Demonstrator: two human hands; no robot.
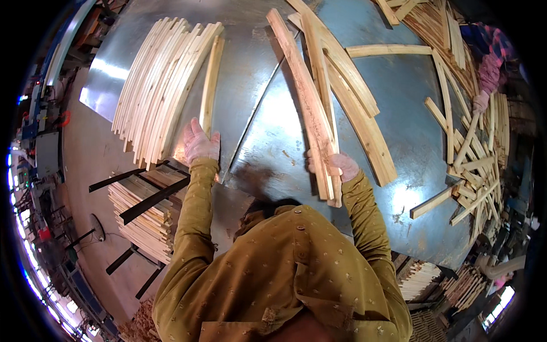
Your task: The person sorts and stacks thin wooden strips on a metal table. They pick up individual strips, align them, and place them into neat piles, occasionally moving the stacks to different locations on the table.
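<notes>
The left hand point(200, 141) was found with fingers extended and thumb set wide, at the near end of a lone plank point(212, 80) on the metal table point(250, 62); whether it touched that plank could not be told with certainty, as the hand covered the contact. A row of pale boards point(165, 85) lay side by side just left of the plank, with uneven ends. The right hand point(345, 166) was closed around the near ends of a bundle of planks, the topmost a reddish plank point(302, 85) slanting away to the far side of the table. Two broader planks point(362, 125) lay just right of the bundle, and a crosswise plank point(389, 51) lay beyond them. At the right edge, a loose heap of sticks point(478, 165) lay crossed at various angles. A co-worker's hand point(481, 102), below a pink sleeve point(490, 74), gripped one stick above the heap. Below the table's left edge, a stack of boards point(139, 211) rested near black metal bars point(154, 199).
</notes>
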